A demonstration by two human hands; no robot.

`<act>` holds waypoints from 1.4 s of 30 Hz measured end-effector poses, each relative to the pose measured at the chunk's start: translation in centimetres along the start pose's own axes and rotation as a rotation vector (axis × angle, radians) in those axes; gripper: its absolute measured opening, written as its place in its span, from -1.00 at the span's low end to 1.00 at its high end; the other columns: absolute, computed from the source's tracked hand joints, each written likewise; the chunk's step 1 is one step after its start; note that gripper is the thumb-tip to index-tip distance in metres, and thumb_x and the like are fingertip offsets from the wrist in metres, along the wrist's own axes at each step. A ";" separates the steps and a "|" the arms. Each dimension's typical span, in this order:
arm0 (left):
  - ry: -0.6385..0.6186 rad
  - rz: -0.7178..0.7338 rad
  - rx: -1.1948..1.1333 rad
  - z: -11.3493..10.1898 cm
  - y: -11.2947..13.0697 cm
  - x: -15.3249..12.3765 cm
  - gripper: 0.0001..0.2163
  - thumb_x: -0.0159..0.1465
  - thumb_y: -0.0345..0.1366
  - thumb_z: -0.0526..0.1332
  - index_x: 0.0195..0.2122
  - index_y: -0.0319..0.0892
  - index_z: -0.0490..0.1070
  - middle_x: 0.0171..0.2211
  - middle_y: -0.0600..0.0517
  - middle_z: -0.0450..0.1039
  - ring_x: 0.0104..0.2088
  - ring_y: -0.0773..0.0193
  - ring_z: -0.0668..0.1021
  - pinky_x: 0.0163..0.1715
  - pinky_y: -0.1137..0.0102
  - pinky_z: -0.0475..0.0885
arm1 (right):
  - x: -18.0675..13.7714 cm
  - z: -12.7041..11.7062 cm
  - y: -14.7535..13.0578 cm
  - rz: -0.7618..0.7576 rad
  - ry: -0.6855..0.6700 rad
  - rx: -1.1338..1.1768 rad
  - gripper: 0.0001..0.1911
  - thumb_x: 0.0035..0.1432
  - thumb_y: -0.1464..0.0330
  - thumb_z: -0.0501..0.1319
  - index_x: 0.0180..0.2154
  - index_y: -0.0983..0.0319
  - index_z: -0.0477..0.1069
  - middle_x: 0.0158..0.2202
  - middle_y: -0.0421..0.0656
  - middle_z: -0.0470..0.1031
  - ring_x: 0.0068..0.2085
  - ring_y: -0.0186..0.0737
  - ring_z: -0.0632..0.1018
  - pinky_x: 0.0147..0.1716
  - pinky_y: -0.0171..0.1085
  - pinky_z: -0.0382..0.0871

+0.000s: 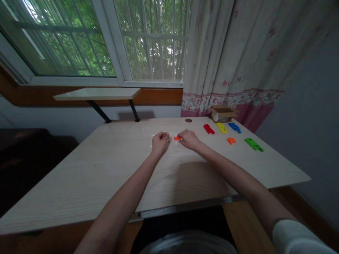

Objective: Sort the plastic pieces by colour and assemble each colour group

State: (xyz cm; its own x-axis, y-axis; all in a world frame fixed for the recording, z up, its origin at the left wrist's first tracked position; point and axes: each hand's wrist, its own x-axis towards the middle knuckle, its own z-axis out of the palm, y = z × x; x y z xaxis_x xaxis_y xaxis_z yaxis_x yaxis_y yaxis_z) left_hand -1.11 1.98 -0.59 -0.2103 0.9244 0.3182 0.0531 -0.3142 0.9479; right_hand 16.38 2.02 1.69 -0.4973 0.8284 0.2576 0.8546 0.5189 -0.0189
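Orange plastic piece (177, 138) is seen on the bench (106, 176) between the two hands, its end protruding from under the right hand (189, 138) toward the left hand (160, 143). Over it the right fingers (183, 133) are laid, slightly curled; whether the piece is actually gripped cannot be told. The left fingers (164, 135) are clenched inward, with a pale glint (170, 139) at their tips that is too small to be identified. The hands are just apart, over the far half of the bench.

To the right, chunky plastic blocks are set out on the bench: a red block (209, 129), a yellow block (221, 127) and a blue block (234, 127) in a row, with a smaller orange block (231, 140) and a long green block (253, 144) lying nearer the right edge. An opened cardboard box (223, 113) is placed at the far edge, beyond the yellow block, against a floral-hemmed curtain (227, 70). A dark round disc (188, 120) lies near that edge. Beyond the bench, a pale shelf board (96, 94) on black brackets is mounted below a barred window (106, 38), with green foliage outside.
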 end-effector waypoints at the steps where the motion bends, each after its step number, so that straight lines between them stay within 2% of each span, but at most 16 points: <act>1: -0.003 0.002 0.002 0.0 0.0 0.0 -0.97 -0.08 -0.42 0.24 -0.57 -0.19 0.46 -0.57 0.06 0.44 -0.51 0.35 0.44 -0.40 0.41 0.32 | 0.0 0.0 -0.1 -0.002 -0.002 -0.008 -0.71 0.15 0.40 0.13 -0.08 0.28 0.44 -0.14 0.02 0.52 -0.08 -0.06 0.42 -0.11 -0.18 0.22; 4: -0.004 0.005 0.015 -0.1 0.2 -0.1 -0.97 -0.07 -0.43 0.24 -0.57 -0.19 0.46 -0.58 0.06 0.43 -0.52 0.35 0.43 -0.41 0.42 0.31 | -0.3 0.0 -0.1 -0.030 0.013 0.032 -0.73 0.14 0.44 0.13 -0.11 0.27 0.46 -0.15 0.02 0.52 -0.08 -0.06 0.43 -0.11 -0.17 0.22; 7: -0.001 0.003 0.016 0.0 0.3 -0.1 -0.97 -0.07 -0.43 0.25 -0.58 -0.20 0.46 -0.58 0.06 0.43 -0.52 0.36 0.42 -0.42 0.43 0.30 | -1.0 0.1 0.1 -0.034 0.110 0.249 -0.73 0.09 0.44 0.18 -0.12 0.25 0.45 -0.13 -0.03 0.51 -0.08 -0.13 0.43 -0.07 -0.18 0.22; 10: -0.042 -0.003 -0.014 0.2 0.5 -0.3 -0.97 -0.06 -0.40 0.28 -0.55 -0.21 0.47 -0.58 0.06 0.43 -0.53 0.38 0.40 -0.43 0.45 0.29 | -1.7 0.4 0.6 0.088 0.236 0.671 -0.74 0.01 0.37 0.24 -0.19 0.25 0.47 -0.20 -0.08 0.53 -0.18 -0.21 0.47 -0.14 -0.20 0.28; 14: -0.140 0.009 -0.124 0.7 1.1 -1.0 -0.71 -0.05 -0.30 0.33 -0.26 -0.20 0.50 -0.44 0.03 0.48 -0.50 0.39 0.42 -0.43 0.45 0.31 | -2.2 0.6 1.0 0.308 0.234 1.334 -0.71 -0.15 0.26 0.34 -0.32 0.26 0.49 -0.37 -0.14 0.54 -0.36 -0.30 0.49 -0.31 -0.27 0.32; 16: -0.194 0.003 -0.138 1.0 1.7 -1.4 -0.64 -0.06 -0.28 0.35 -0.19 -0.20 0.49 -0.35 -0.02 0.51 -0.47 0.38 0.44 -0.42 0.45 0.33 | -2.5 0.5 1.0 0.383 0.215 1.550 -0.70 -0.19 0.25 0.37 -0.35 0.25 0.50 -0.41 -0.16 0.54 -0.40 -0.34 0.48 -0.37 -0.32 0.29; 19: -0.245 0.005 -0.156 1.3 2.6 -2.1 -0.66 -0.08 -0.28 0.37 -0.23 -0.19 0.51 -0.32 -0.05 0.52 -0.41 0.33 0.47 -0.37 0.41 0.35 | -2.9 0.2 0.8 0.424 0.199 1.741 -0.71 -0.19 0.23 0.38 -0.37 0.24 0.52 -0.42 -0.18 0.53 -0.44 -0.39 0.45 -0.44 -0.37 0.26; 22: -0.276 0.016 -0.156 1.6 3.1 -2.5 -0.75 -0.06 -0.29 0.36 -0.32 -0.21 0.53 -0.35 -0.05 0.53 -0.37 0.30 0.48 -0.32 0.39 0.35 | -3.3 0.4 0.5 0.416 0.174 1.841 -0.70 -0.19 0.22 0.39 -0.38 0.26 0.52 -0.44 -0.19 0.50 -0.46 -0.42 0.43 -0.46 -0.39 0.25; 27: -0.265 0.004 -0.136 1.8 2.9 -2.6 -0.85 -0.07 -0.31 0.35 -0.45 -0.23 0.52 -0.45 -0.01 0.50 -0.44 0.34 0.46 -0.33 0.41 0.34 | -3.5 0.9 0.1 0.391 0.195 1.882 -0.70 -0.17 0.16 0.39 -0.46 0.25 0.47 -0.57 -0.26 0.40 -0.52 -0.44 0.38 -0.51 -0.40 0.22; 31: -0.271 -0.027 -0.185 1.8 2.6 -2.5 -0.78 -0.12 -0.33 0.37 -0.40 -0.23 0.52 -0.46 0.00 0.51 -0.46 0.36 0.46 -0.36 0.42 0.35 | -3.5 0.9 0.0 0.427 0.196 1.863 -0.66 -0.18 0.12 0.39 -0.49 0.26 0.46 -0.61 -0.27 0.37 -0.55 -0.46 0.34 -0.54 -0.41 0.19; 35: -0.275 -0.083 -0.205 1.8 2.7 -2.5 -0.74 -0.12 -0.28 0.38 -0.38 -0.26 0.53 -0.51 0.01 0.49 -0.52 0.39 0.43 -0.46 0.45 0.32 | -3.6 0.5 -0.1 0.433 0.239 1.886 -0.68 -0.19 0.16 0.40 -0.42 0.26 0.51 -0.55 -0.25 0.42 -0.55 -0.47 0.34 -0.55 -0.42 0.19; 42: -0.242 -0.183 -0.233 1.7 3.2 -2.5 -0.71 -0.12 -0.28 0.38 -0.34 -0.27 0.55 -0.59 0.04 0.46 -0.64 0.46 0.33 -0.63 0.50 0.15 | -3.8 0.0 -0.4 0.424 0.265 1.897 -0.69 -0.21 0.26 0.42 -0.34 0.22 0.54 -0.42 -0.20 0.52 -0.52 -0.45 0.35 -0.49 -0.37 0.24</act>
State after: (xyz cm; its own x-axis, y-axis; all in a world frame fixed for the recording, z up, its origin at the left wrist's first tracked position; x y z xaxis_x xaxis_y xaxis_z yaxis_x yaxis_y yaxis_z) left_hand 1.24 -0.97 1.71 0.0425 0.9853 0.1656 -0.1927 -0.1545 0.9690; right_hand 17.92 -1.39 0.73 -0.1518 0.9860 0.0691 -0.4342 -0.0037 -0.9008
